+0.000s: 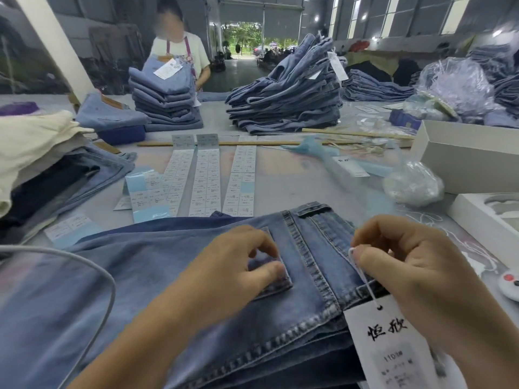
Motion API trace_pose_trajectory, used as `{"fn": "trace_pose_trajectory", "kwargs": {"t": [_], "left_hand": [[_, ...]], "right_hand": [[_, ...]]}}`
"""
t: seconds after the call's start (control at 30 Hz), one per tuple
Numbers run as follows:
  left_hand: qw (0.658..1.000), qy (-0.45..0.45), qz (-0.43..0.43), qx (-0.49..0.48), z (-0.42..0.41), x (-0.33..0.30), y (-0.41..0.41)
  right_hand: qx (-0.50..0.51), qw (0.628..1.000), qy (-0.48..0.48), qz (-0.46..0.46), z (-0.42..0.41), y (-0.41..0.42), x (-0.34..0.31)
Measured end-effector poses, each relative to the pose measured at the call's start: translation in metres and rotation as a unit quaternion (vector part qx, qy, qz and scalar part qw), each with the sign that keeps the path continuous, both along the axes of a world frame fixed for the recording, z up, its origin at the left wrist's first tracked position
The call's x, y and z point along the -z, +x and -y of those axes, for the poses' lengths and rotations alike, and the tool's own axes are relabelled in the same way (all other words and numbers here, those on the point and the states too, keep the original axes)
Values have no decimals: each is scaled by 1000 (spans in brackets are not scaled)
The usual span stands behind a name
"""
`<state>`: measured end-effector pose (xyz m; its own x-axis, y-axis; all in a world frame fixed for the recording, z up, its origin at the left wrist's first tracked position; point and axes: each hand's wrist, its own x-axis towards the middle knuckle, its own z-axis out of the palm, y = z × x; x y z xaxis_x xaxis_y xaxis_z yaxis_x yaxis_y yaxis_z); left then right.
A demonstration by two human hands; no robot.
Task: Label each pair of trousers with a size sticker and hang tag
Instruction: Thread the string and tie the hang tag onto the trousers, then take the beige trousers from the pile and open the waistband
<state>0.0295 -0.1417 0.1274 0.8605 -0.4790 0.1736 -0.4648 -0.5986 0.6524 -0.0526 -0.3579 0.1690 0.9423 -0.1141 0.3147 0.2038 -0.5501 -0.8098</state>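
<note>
Trousers of blue denim lie flat across the lower half of the frame, waistband to the right, under both hands. The left hand, at lower centre, rests on the leather-like patch sewn near the waistband, its curled fingertips and thumb pressing the patch's edge. The right hand, at lower right, pinches a white string between thumb and forefinger just beside a belt loop. The string runs down to a white hang tag with black characters, which lies over the waistband's lower edge at the bottom right.

The denim is mid-blue with paler fading, and heavy double stitching runs along the waistband seam.

Beyond the trousers, at centre frame, strips of size stickers lie in parallel rows on the table, near the trousers' far edge. To the right stand white boxes and a clear plastic bag. Folded clothes crowd the left edge. Two stacks of jeans rise at upper centre, with another person behind them.
</note>
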Motion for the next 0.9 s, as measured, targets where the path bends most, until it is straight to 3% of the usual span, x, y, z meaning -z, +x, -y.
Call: {"fn": "trace_pose_trajectory", "kwargs": {"t": [0.13,0.33,0.53,0.67,0.9], "left_hand": [[990,116,-22,-80,-35,9,13],[944,274,-1,-182,-74,31,19],[935,236,-12,-265,-114,50,14],[932,215,-17,-292,-133,58,11],[905,226,-37,-359,-177,58,9]], "right_hand": [[21,995,-98,-8,-12,9,-5],[-9,964,-257,-59,-39,31,-11],[-39,896,-426,-122,-66,48,-14],[-118,907,-369,-164,-82,56,-8],[-285,839,-424,-187,-129,67,-17]]}}
